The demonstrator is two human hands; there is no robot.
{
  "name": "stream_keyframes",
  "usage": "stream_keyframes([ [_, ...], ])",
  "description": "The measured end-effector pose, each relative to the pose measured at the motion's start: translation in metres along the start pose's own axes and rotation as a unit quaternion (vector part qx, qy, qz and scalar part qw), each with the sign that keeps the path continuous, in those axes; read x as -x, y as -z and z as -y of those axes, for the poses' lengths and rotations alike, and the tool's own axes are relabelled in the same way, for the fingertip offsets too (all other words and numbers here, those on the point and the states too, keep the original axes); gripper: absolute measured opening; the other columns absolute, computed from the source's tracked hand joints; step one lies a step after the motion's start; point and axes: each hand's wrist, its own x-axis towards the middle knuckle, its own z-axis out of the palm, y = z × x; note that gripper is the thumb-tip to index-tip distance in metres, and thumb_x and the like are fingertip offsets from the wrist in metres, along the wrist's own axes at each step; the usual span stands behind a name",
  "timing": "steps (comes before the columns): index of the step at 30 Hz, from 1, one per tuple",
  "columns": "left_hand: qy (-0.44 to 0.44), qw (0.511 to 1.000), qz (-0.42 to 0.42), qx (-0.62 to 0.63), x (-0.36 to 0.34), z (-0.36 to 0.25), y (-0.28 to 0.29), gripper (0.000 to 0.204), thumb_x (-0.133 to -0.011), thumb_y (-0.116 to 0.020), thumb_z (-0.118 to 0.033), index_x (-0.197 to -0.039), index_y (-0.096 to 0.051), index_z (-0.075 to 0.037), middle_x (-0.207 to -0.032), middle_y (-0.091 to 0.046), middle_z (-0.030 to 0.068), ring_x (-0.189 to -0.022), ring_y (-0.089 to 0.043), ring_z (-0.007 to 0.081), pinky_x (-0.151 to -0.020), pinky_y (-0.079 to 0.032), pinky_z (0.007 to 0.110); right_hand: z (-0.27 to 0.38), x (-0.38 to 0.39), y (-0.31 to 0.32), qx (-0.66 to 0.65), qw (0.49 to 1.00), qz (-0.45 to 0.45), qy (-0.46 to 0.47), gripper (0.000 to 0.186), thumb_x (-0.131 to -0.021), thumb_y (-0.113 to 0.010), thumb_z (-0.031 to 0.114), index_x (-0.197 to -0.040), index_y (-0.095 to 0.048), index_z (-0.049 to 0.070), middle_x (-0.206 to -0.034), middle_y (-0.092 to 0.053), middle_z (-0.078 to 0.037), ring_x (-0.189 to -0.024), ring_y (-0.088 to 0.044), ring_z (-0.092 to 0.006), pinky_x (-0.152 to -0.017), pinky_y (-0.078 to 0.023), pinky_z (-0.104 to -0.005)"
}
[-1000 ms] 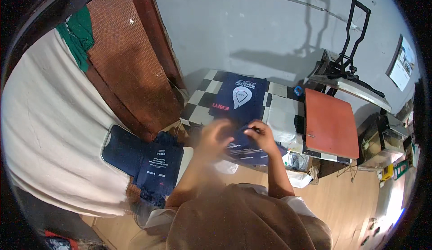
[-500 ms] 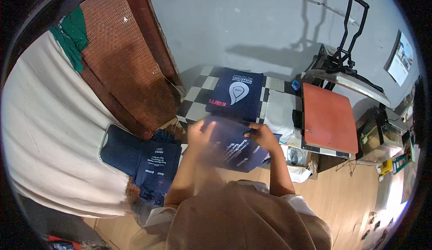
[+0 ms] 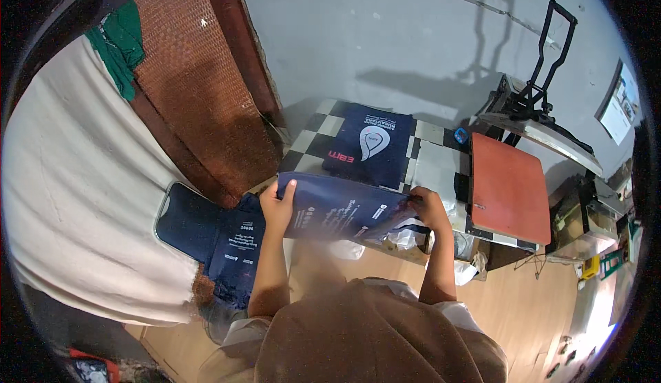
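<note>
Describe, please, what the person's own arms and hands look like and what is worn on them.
Both forearms are bare from the elbows down. The left hand and right hand wear no gloves; no rings or watch can be made out. Short pale sleeves end near the elbows.

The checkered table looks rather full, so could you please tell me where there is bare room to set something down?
The orange flat press plate is bare. On the checkered table, only a strip left of the printed navy cloth bag and a pale patch between bag and plate are free. The near edge is crowded: both hands hold another navy bag there.
</note>
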Motion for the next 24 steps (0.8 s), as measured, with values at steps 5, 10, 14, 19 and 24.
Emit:
stream_keyframes([
  [5,0.028,0.999,-0.017,0.022,-0.001,-0.003,0.012,0.019,-0.093,-0.068,-0.016,-0.093,-0.067,0.004,-0.084,-0.068,0.0023,-0.078,-0.059,0.0088,-0.075,-0.048,0.025,-0.008,0.003,0.007,0.016,0.997,-0.056,-0.047,0.011,-0.081,-0.071,0.005,-0.088,-0.066,-0.003,-0.080,-0.068,-0.011,-0.074,-0.061,-0.0193,-0.070,-0.048,-0.0324],
  [10,0.007,0.998,-0.041,0.048,0.001,0.002,0.015,0.020,-0.098,-0.061,-0.017,-0.099,-0.065,0.002,-0.090,-0.066,0.0010,-0.083,-0.057,0.0089,-0.079,-0.046,0.024,-0.027,-0.002,0.000,-0.105,0.972,-0.160,-0.137,0.009,-0.086,-0.070,0.010,-0.087,-0.066,0.001,-0.076,-0.062,0.000,-0.075,-0.053,-0.0068,-0.069,-0.042,-0.0261],
  [14,0.070,0.993,-0.048,0.087,0.005,0.005,0.016,0.018,-0.099,-0.059,-0.017,-0.103,-0.064,0.000,-0.094,-0.064,-0.0013,-0.085,-0.055,0.0073,-0.080,-0.045,0.023,-0.032,-0.004,-0.006,-0.282,0.925,-0.236,-0.089,0.015,-0.093,-0.065,0.018,-0.089,-0.065,0.003,-0.079,-0.060,0.003,-0.077,-0.052,-0.0076,-0.073,-0.040,-0.0250],
  [19,0.128,0.980,-0.043,0.148,0.005,0.015,0.012,0.017,-0.099,-0.059,-0.017,-0.105,-0.066,-0.003,-0.098,-0.065,-0.0027,-0.086,-0.055,0.0065,-0.082,-0.045,0.023,-0.039,-0.007,-0.013,-0.369,0.883,-0.275,-0.093,0.019,-0.094,-0.064,0.023,-0.088,-0.066,0.005,-0.081,-0.061,0.002,-0.076,-0.052,-0.0105,-0.071,-0.041,-0.0274],
  [24,0.142,0.970,-0.069,0.184,0.009,0.022,0.008,0.018,-0.099,-0.059,-0.018,-0.109,-0.065,-0.003,-0.097,-0.065,-0.0021,-0.085,-0.056,0.0071,-0.081,-0.045,0.023,-0.059,-0.006,-0.013,-0.361,0.897,-0.238,-0.098,0.016,-0.097,-0.061,0.018,-0.092,-0.067,0.005,-0.083,-0.064,0.004,-0.078,-0.054,-0.0061,-0.076,-0.042,-0.0229],
])
